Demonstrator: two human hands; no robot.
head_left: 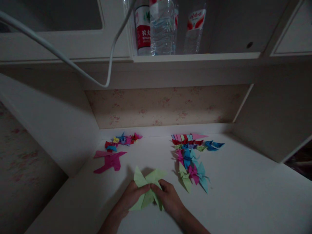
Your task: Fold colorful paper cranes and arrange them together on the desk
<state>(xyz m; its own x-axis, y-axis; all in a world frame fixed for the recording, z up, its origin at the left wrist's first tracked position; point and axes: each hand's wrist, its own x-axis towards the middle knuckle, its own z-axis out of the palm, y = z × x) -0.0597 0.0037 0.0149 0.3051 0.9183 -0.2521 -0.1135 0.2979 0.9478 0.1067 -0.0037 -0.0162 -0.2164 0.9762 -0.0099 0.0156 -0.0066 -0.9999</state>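
Note:
A light green sheet of folded origami paper (147, 198) is held between both hands near the front of the white desk. My left hand (131, 194) grips its left side, thumb laid on top and pointing to the middle. From the other side my right hand (168, 195) pinches it, the two thumb tips meeting at the centre. Four-sided flaps stick out above and below the thumbs. The fingers under the paper are hidden. To the left lies a magenta folded paper figure (110, 161). Right of the hands sit several folded paper cranes (187, 157) in mixed colours.
More small paper figures (124, 139) stand at the back left, by the wall. Overhead, a shelf (195, 58) holds plastic water bottles (162, 29). A white cable (73, 65) hangs down in front of the cabinet. Side panels (268, 113) flank the desk (243, 195).

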